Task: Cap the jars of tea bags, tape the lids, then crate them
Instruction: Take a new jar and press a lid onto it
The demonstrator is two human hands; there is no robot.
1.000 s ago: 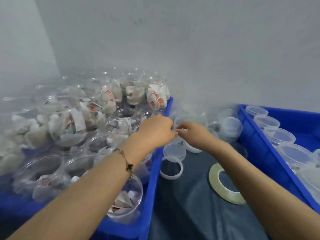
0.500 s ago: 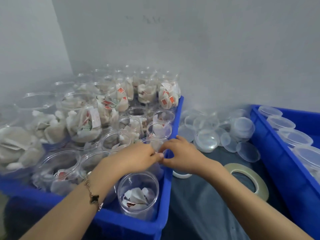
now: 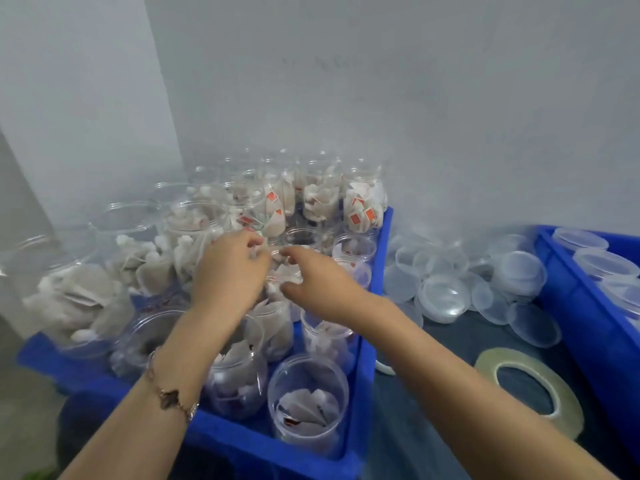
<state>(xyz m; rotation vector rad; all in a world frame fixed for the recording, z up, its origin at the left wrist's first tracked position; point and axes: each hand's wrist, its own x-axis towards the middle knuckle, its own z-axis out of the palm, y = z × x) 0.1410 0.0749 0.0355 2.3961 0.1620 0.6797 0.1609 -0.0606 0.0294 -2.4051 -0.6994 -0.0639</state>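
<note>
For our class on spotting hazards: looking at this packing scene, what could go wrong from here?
1. The open clear plastic jars stand crowded in the blue plastic crate; the left hand or right hand reaching among them might tip one.
2. The loose clear round lids lie piled beside the crate and could slide.

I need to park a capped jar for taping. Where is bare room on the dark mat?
The free patch is the dark mat between the left blue crate and the tape roll. Farther back is crowded with loose lids. The left crate is packed with jars, with both hands above them.
</note>
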